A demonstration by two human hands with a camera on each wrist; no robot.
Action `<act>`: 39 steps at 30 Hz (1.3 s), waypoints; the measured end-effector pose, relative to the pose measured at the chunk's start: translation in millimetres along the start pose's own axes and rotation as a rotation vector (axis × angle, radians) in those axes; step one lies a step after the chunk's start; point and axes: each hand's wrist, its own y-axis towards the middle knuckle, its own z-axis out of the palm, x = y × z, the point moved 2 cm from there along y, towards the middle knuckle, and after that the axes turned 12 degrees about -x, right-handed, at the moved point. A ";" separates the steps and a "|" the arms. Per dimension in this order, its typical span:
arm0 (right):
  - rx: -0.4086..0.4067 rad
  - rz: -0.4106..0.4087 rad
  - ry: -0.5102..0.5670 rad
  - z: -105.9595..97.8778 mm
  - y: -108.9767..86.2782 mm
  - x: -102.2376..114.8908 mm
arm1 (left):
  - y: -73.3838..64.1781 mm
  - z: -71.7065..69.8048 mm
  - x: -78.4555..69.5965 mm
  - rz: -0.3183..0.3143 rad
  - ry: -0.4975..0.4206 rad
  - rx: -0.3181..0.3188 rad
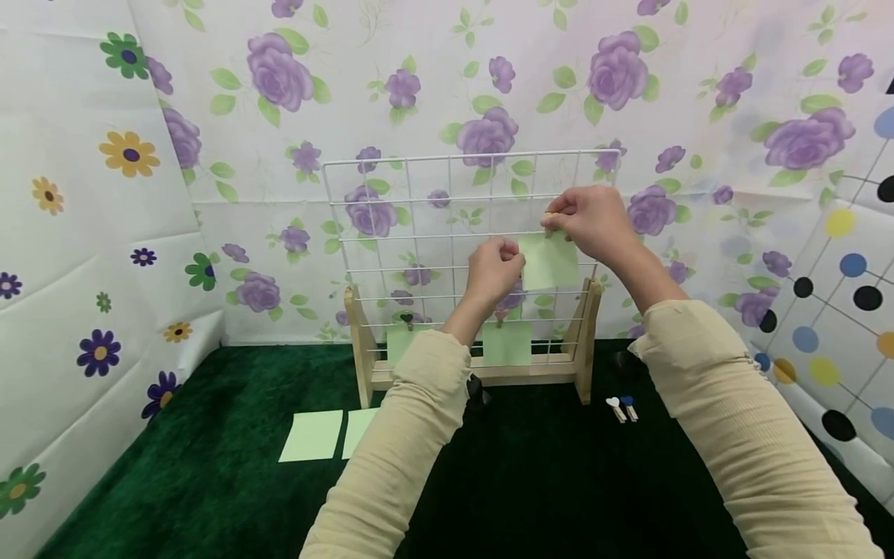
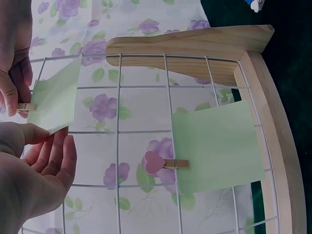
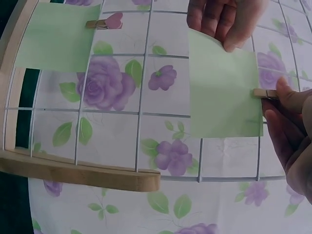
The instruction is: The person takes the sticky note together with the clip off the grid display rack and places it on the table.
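Observation:
A pale green square of paper (image 1: 550, 268) is held up against a white wire grid (image 1: 469, 157) on a wooden stand (image 1: 358, 341). My left hand (image 1: 494, 269) pinches the paper's left edge between thumb and fingers. At its top edge my right hand (image 1: 592, 221) pinches a small wooden clothespin (image 3: 263, 93), whose tip overlaps the paper; the fingers cover its other end. Lower on the grid hang two more green squares. A pink heart clothespin (image 2: 155, 163) fastens the right one (image 1: 507, 347), and a dark heart one (image 1: 407, 319) the left one (image 1: 403, 340).
Two green paper squares lie on the dark green cloth (image 1: 223, 435), the left one (image 1: 312, 436) whole in view, the other (image 1: 358, 427) partly behind my left sleeve. Right of the stand lie a white heart clothespin (image 1: 617, 409) and a blue one (image 1: 630, 409). Floral sheeting (image 1: 272, 155) backs everything.

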 end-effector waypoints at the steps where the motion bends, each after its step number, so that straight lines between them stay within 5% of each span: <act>1: -0.009 0.005 -0.003 -0.2 -0.2 -0.4 | -0.5 0.1 -0.1 0.001 0.002 0.001; 12: -0.052 0.046 0.051 -4.8 -4.3 -0.6 | -6.9 -3.0 3.5 0.018 -0.021 0.022; 28: -0.067 0.029 0.101 -5.3 -26.6 -15.1 | -19.4 -20.8 34.7 -0.091 -0.174 0.078; 39: -0.001 0.050 0.105 -2.4 -50.0 -31.4 | -31.5 -40.1 66.8 -0.177 -0.152 0.122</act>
